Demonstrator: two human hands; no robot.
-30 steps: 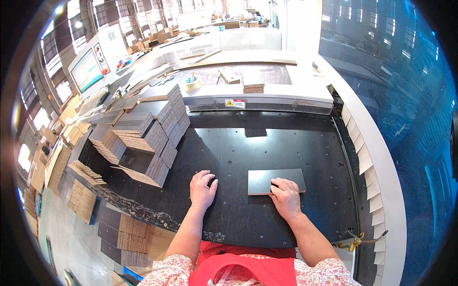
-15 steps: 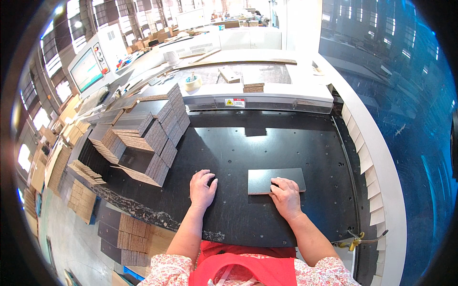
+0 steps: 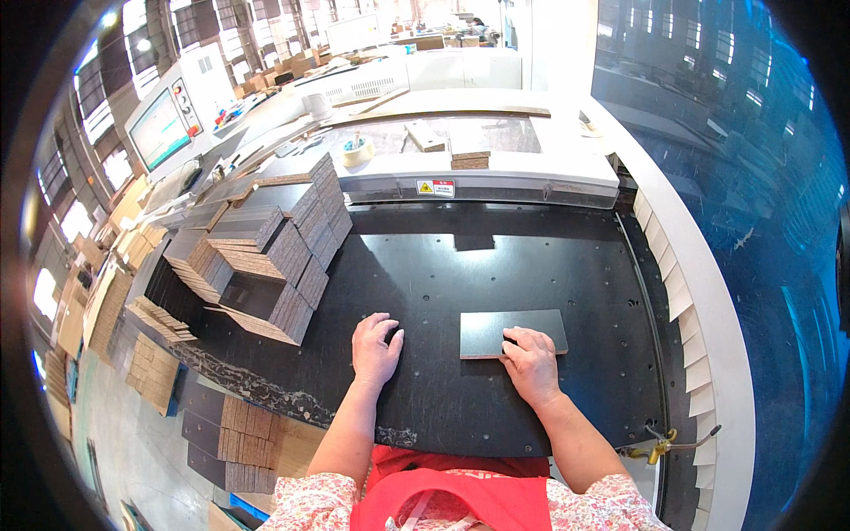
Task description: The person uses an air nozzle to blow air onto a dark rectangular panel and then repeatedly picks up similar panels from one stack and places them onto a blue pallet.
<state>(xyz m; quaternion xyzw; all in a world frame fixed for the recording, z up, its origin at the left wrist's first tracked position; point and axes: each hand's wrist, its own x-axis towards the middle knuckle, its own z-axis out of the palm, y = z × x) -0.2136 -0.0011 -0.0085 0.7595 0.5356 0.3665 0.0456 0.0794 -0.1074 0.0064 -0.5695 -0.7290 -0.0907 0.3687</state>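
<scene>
One panel [image 3: 485, 332], under curled right fingers [image 3: 531, 337], grip unclear, could skid if pressed unevenly. Left fingers [image 3: 376, 319] curl loosely, empty.

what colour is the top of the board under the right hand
Dark grey, with a pale sheen; the board shows best in the head view.

the right fingers [image 3: 529, 338] hide part of the grey panel [image 3: 483, 334]; the red apron [image 3: 452, 503] is cut off below.
</scene>
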